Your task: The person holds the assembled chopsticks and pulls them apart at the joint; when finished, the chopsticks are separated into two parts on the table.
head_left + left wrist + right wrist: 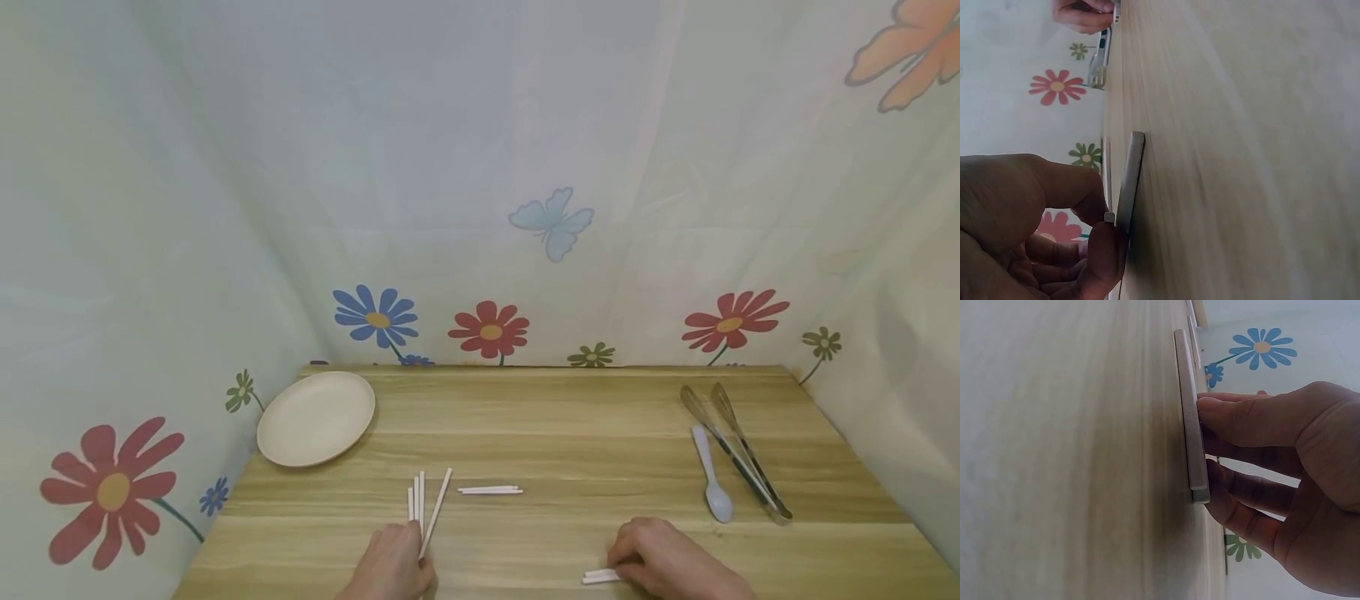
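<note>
In the head view my left hand (393,562) is at the lower middle, beside several thin white sticks (416,496) that point away from me. A separate white stick (437,512) slants out from between its thumb and forefinger. The left wrist view shows that pinched stick's squared end (1109,217) close to another stick (1130,181) lying on the table. My right hand (667,558) is over a small group of white sticks (600,576) at the lower right. Its thumb and curled fingers (1216,412) are at the sticks (1191,412) close to the tabletop; their right ends are hidden.
A small bundle of white sticks (491,490) lies crosswise between the hands. A cream plate (318,421) sits at the back left of the wooden table (540,417). At the right lie a pale lavender spoon (708,475) and metal tongs (742,458). A flowered curtain (450,167) surrounds the table.
</note>
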Demonstrator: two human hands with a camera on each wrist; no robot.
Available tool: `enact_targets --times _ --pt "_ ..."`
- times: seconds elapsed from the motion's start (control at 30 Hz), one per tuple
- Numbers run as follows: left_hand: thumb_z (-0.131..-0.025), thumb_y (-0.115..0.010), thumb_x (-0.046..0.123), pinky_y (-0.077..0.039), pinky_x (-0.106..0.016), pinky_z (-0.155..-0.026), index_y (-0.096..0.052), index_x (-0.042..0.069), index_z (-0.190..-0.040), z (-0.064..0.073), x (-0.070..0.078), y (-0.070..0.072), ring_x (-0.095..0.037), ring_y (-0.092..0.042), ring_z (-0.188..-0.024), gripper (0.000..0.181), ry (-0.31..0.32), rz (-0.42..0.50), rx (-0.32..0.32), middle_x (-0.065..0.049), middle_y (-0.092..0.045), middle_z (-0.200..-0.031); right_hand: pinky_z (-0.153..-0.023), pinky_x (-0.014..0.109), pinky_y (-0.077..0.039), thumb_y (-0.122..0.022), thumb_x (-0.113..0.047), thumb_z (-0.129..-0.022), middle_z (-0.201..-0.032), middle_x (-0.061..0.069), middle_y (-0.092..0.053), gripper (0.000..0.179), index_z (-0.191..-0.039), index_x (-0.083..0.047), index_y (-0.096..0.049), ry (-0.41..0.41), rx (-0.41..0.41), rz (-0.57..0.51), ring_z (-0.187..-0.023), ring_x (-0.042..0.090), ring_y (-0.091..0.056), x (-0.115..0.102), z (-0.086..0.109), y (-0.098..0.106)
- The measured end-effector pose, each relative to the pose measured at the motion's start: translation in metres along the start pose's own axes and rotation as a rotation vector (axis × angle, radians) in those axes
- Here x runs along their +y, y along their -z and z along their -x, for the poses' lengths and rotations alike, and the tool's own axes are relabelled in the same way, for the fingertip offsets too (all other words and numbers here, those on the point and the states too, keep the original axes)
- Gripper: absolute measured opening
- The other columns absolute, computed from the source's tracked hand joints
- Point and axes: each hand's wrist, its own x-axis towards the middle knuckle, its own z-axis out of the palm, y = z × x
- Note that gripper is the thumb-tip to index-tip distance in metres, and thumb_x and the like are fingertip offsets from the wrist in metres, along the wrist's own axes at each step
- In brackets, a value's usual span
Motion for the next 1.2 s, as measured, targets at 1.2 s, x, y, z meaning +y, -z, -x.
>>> enact_targets --times 1.2 --pt "-0.077 -0.065 0.003 -0.04 -0.023 -0.048 -0.059 0.009 -0.081 -0.014 0.008 0.009 -0.009 -0.051 -0.058 0.01 -0.152 -0.022 0.162 0.004 -0.054 -0.069 -0.068 0.023 -0.053 -0.07 -0.011 -0.087 -0.092 -0.009 -0.069 0.012 -0.097 -0.016 -0.075 -0.026 0.148 0.125 -0.084 0.001 -0.062 -0.012 -0.015 0.009"
